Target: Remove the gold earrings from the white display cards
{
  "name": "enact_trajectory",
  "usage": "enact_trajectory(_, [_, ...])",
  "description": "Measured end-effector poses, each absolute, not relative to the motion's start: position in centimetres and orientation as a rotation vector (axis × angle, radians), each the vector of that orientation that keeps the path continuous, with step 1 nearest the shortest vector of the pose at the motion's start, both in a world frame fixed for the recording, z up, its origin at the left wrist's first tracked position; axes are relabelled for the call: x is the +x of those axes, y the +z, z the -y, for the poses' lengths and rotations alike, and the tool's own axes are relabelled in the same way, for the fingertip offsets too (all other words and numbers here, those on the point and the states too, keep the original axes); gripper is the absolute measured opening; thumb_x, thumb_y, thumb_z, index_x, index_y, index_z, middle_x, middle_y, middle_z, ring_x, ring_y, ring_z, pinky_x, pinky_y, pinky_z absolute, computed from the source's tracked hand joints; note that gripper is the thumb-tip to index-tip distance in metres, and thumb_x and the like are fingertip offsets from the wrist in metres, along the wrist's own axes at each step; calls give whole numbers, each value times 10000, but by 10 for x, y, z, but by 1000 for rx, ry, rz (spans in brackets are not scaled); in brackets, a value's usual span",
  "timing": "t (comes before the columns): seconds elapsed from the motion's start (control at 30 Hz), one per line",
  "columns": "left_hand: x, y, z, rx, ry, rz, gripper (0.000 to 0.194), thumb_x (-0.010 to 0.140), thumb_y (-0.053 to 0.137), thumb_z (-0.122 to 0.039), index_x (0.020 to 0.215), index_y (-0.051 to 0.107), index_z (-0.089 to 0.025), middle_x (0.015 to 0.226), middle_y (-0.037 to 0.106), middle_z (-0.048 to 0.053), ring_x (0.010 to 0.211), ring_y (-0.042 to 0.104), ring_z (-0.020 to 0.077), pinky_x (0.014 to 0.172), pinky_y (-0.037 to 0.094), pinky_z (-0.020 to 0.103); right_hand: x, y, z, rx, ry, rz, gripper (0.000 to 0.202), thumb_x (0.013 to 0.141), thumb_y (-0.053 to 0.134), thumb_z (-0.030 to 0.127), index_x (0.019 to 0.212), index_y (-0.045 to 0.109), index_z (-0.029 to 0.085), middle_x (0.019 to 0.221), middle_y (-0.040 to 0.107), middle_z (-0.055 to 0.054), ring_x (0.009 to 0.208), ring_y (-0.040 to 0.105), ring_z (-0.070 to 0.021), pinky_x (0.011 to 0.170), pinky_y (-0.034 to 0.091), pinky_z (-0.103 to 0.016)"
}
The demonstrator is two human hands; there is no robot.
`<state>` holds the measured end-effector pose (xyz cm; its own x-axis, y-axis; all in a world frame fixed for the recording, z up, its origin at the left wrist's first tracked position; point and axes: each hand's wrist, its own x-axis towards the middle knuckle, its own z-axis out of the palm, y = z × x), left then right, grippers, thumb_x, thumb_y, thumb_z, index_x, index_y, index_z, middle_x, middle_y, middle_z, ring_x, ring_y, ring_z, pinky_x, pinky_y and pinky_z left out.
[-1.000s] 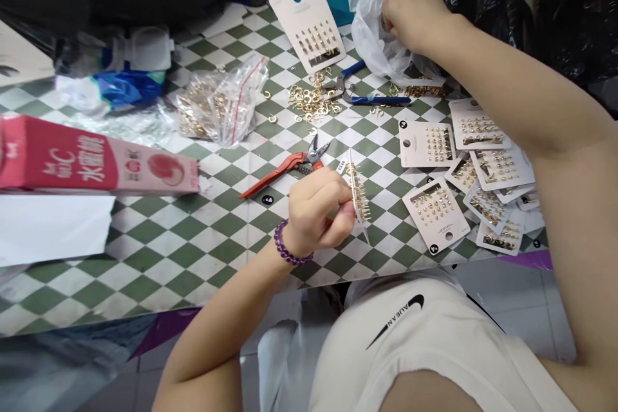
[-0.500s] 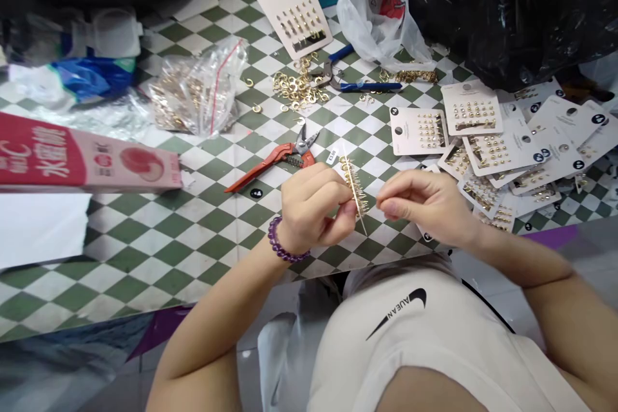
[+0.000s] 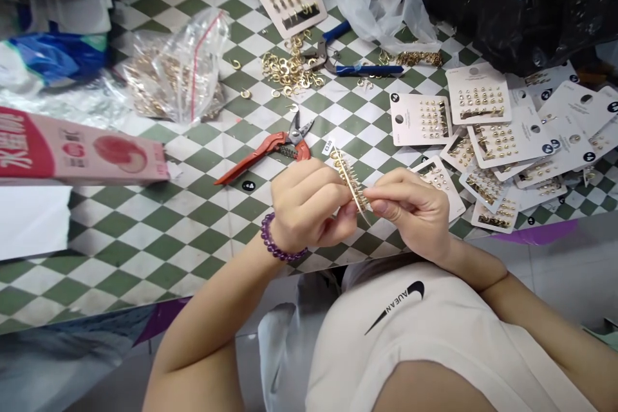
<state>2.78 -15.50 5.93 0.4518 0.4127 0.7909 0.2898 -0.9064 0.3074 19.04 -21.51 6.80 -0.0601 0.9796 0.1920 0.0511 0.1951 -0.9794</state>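
Note:
My left hand (image 3: 309, 203), with a purple bead bracelet (image 3: 279, 248) at its wrist, is closed on an earring card (image 3: 350, 179). The card is held nearly edge-on above the table; gold studs show along one face and thin posts stick out of the other. A small price tag (image 3: 328, 147) shows at its top. My right hand (image 3: 418, 212) has thumb and forefinger pinched together at the post side, touching the card's lower part. Whatever lies between those fingertips is too small to make out. Red-handled cutters (image 3: 270, 147) lie just beyond my left hand.
Carded earrings (image 3: 506, 141) are piled at the right. Blue-handled pliers (image 3: 369, 69) lie beside loose gold hooks (image 3: 290, 71). Farther left are a zip bag of gold pieces (image 3: 168, 74) and a pink box (image 3: 116, 151). Plastic bags (image 3: 381, 6) stand at the back.
My right hand has moved left, from just off the card to pinching at its post side. The left hand still holds the card. The view has shifted slightly.

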Motion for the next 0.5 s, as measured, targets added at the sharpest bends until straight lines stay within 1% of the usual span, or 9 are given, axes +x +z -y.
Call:
enact_trajectory(0.1, [28, 61, 156, 2571, 1452, -637, 123, 759, 484, -148, 663, 434, -208, 538, 503, -21, 462, 413, 113, 433, 346, 248, 190, 67, 213, -994, 1005, 1414, 335, 811, 658, 137, 1041, 706, 375, 836, 658, 16, 756, 618, -90, 653, 525, -214])
enact_trajectory(0.2, [28, 62, 156, 2583, 1447, -639, 135, 782, 459, -158, 656, 447, -204, 532, 508, -16, 466, 428, 111, 435, 357, 242, 190, 65, 211, -942, 968, 1430, 266, 804, 664, 100, 1007, 726, 260, 814, 649, 2, 740, 606, -59, 645, 502, -165])
enact_trajectory(0.3, [28, 62, 157, 2577, 1442, -630, 149, 789, 439, -152, 649, 458, -200, 528, 511, -9, 469, 447, 113, 436, 371, 243, 191, 65, 210, -935, 967, 1457, 231, 799, 667, 90, 979, 730, 221, 806, 640, -1, 728, 592, -45, 638, 489, -145])
enact_trajectory(0.5, [27, 59, 157, 2576, 1447, -610, 115, 785, 469, -131, 687, 470, -193, 553, 518, -7, 498, 453, 113, 450, 394, 237, 192, 64, 210, -954, 960, 1499, 205, 794, 670, 88, 956, 733, 197, 801, 638, -4, 718, 585, -40, 635, 484, -142])
